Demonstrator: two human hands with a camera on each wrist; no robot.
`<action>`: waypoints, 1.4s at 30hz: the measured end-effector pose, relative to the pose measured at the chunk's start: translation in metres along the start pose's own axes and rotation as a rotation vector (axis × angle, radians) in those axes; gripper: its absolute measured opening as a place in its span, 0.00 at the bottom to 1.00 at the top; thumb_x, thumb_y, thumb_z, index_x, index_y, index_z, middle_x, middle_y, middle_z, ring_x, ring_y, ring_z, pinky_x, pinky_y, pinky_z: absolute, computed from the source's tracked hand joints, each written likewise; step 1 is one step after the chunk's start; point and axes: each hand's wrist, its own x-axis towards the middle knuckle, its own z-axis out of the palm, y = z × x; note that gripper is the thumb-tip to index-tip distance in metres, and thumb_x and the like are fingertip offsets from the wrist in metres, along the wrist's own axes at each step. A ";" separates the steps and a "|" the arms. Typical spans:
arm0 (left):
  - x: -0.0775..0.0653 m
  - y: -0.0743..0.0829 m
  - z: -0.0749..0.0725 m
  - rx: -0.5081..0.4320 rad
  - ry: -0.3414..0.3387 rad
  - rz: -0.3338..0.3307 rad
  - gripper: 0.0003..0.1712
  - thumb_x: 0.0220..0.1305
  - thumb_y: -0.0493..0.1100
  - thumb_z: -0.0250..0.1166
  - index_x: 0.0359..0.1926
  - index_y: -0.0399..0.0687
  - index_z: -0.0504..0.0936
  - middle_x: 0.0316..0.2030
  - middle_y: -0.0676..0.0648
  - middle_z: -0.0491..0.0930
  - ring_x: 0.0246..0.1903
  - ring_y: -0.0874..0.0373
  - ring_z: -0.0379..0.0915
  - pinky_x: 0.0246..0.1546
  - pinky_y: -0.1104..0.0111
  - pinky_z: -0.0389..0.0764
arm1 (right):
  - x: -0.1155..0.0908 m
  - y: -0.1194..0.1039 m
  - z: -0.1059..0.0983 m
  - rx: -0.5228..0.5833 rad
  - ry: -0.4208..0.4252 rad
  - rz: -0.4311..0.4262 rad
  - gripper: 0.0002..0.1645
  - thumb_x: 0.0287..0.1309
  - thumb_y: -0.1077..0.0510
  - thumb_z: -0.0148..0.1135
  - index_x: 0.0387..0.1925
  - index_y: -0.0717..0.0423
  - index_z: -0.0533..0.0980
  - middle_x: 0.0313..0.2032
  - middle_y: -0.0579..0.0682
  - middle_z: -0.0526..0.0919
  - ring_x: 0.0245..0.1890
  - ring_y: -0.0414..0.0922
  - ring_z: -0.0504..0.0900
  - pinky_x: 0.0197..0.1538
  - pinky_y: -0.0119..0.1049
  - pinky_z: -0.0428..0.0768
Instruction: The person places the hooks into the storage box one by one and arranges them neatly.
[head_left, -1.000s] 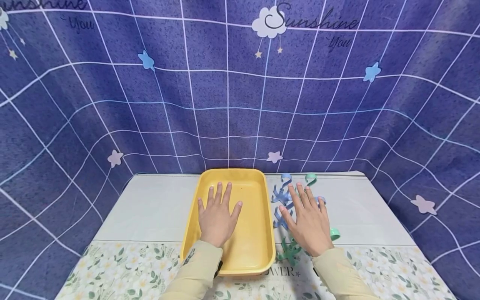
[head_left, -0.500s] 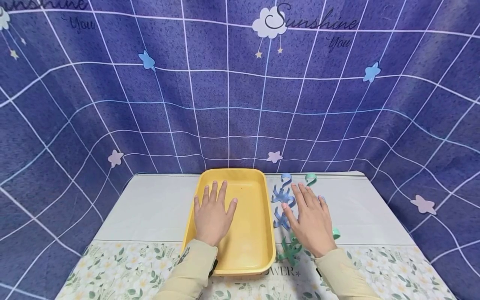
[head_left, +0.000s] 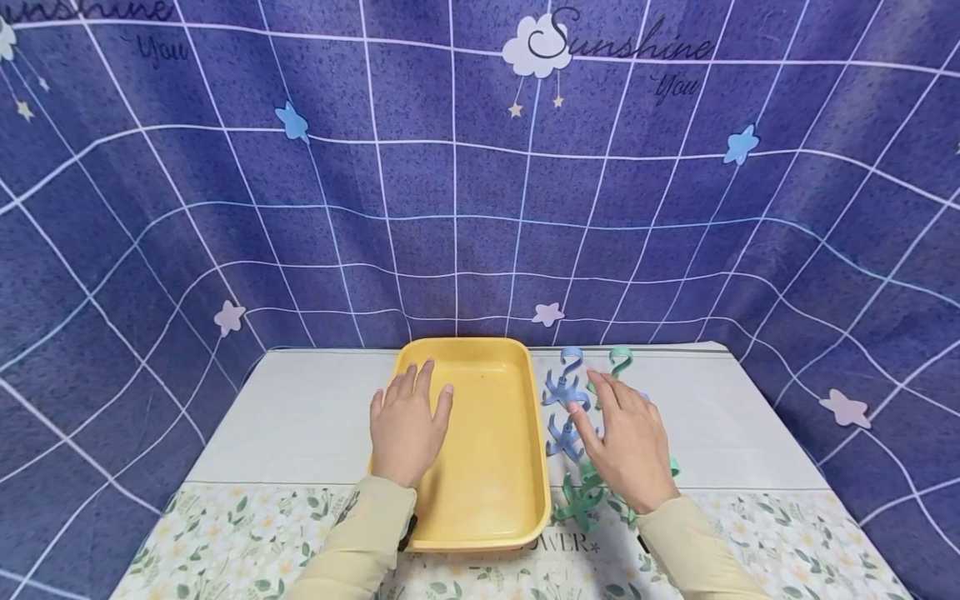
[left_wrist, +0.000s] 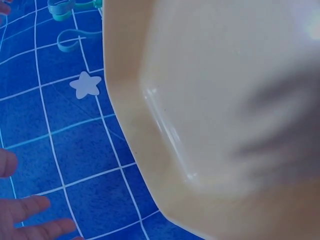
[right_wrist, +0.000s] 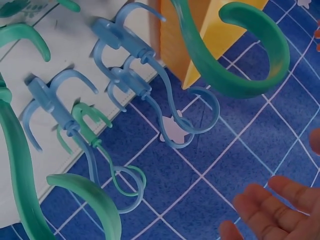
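My left hand hovers over the left side of a yellow plastic tray, fingers spread and holding nothing. To the tray's right, my right hand is above several multi-claw hanging hooks, its fingers loosely bent and nothing gripped. A blue hook lies at the back, with another blue hook nearer. At the front is a green hook; my right hand partly hides others. In the right wrist view, a blue hook and a small green hook stand out, their curved ends clearly visible.
A white and floral cloth covers the table. Behind it and at both sides hangs a blue grid-patterned curtain. The tray's raised rim lies close beside the blue hooks.
My left hand has shifted left over the tray. My right hand has moved slightly right, its fingers bending more, and more of the blue and green hooks shows.
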 end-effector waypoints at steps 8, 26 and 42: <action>-0.001 -0.007 -0.006 -0.084 0.049 -0.027 0.30 0.77 0.55 0.54 0.69 0.40 0.73 0.63 0.33 0.76 0.62 0.36 0.72 0.64 0.41 0.67 | 0.000 -0.001 -0.007 0.047 -0.009 0.011 0.30 0.70 0.47 0.62 0.66 0.60 0.74 0.57 0.61 0.81 0.59 0.62 0.77 0.59 0.58 0.75; -0.001 -0.034 -0.025 -0.199 -0.087 -0.160 0.30 0.80 0.55 0.47 0.71 0.41 0.71 0.63 0.32 0.75 0.61 0.32 0.72 0.59 0.39 0.73 | -0.004 0.002 -0.016 0.065 0.007 -0.015 0.27 0.68 0.50 0.65 0.62 0.60 0.77 0.56 0.59 0.82 0.56 0.59 0.79 0.55 0.57 0.76; -0.009 -0.060 -0.030 -0.272 -0.238 -0.323 0.33 0.80 0.57 0.46 0.74 0.40 0.66 0.66 0.31 0.71 0.60 0.32 0.73 0.56 0.40 0.76 | -0.010 0.009 -0.018 0.064 0.033 -0.044 0.24 0.68 0.52 0.65 0.61 0.58 0.78 0.54 0.59 0.83 0.55 0.59 0.80 0.53 0.57 0.77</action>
